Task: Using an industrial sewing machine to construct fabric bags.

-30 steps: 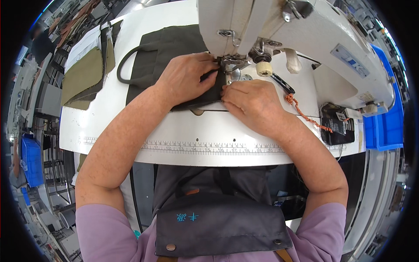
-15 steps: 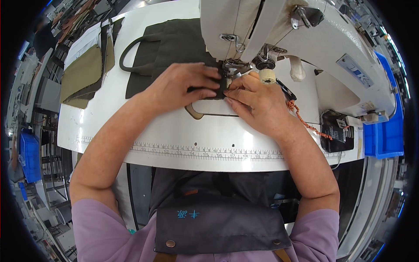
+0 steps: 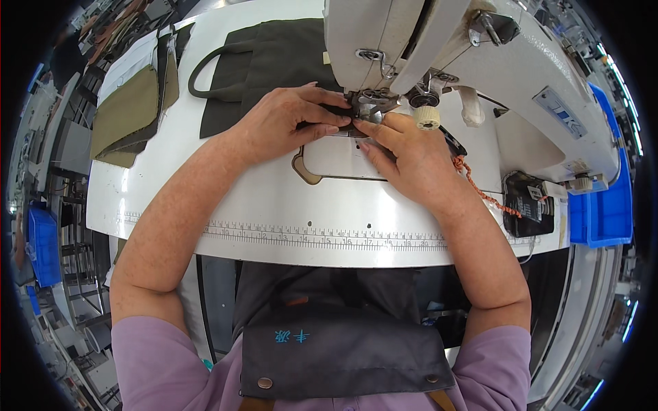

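A dark grey-green fabric piece (image 3: pixel 284 61) with a loop handle (image 3: pixel 199 77) lies on the white sewing table, its near right end under the needle area (image 3: pixel 370 103) of a white sewing machine (image 3: pixel 521 65). My left hand (image 3: pixel 284 115) rests on the cloth's near edge, fingers stretched toward the needle area and thumb apart. Just right of the needle area is my right hand (image 3: pixel 418 154), its index fingertip at the cloth edge and its thumb held apart over the metal plate. The machine parts hide the exact stitching spot.
Olive and dark cut fabric pieces (image 3: pixel 127 113) are stacked at the left. A printed ruler strip (image 3: pixel 301 235) runs along the table's front. Beside the machine lie an orange braided cord (image 3: pixel 473 185) and a black box (image 3: pixel 528 205). A blue bin (image 3: pixel 603 212) stands at the right.
The fabric has slid away from me, under the machine. Both hands have moved slightly forward with it, and my right thumb has parted from the index finger.
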The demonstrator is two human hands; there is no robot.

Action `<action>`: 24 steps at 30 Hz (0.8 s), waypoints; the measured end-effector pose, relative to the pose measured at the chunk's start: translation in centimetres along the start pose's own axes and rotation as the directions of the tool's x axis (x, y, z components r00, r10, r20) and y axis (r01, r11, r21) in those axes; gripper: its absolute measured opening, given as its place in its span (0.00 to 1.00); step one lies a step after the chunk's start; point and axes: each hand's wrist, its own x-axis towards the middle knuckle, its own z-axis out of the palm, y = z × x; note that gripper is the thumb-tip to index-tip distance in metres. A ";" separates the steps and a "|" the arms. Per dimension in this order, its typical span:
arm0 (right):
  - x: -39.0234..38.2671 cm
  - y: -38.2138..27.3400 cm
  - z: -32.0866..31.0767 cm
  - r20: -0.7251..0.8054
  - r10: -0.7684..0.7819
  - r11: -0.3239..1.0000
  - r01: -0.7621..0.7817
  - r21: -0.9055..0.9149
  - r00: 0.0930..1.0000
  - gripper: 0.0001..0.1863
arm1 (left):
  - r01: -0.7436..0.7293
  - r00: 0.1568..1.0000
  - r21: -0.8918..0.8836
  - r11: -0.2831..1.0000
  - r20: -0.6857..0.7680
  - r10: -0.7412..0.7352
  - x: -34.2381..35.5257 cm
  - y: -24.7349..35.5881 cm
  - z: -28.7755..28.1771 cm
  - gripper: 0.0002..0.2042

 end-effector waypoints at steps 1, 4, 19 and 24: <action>0.0 -0.1 0.0 -0.009 0.000 1.000 0.000 0.000 1.000 0.12 | 0.000 1.000 0.001 1.000 -0.001 0.000 0.1 0.0 0.0 0.12; 0.1 -0.1 -0.2 0.030 0.024 0.999 -0.023 -0.047 0.999 0.12 | 0.059 0.998 0.011 0.998 -0.009 -0.059 0.2 0.1 0.1 0.12; 0.2 0.1 -0.3 -0.026 0.026 1.000 -0.027 -0.003 0.999 0.10 | 0.055 0.995 0.143 0.988 0.070 -0.066 -0.6 1.2 0.1 0.15; 0.1 0.3 -0.2 0.006 0.023 0.999 -0.022 -0.041 1.000 0.10 | 0.113 0.987 0.317 0.942 0.075 -0.144 -1.9 3.1 0.8 0.19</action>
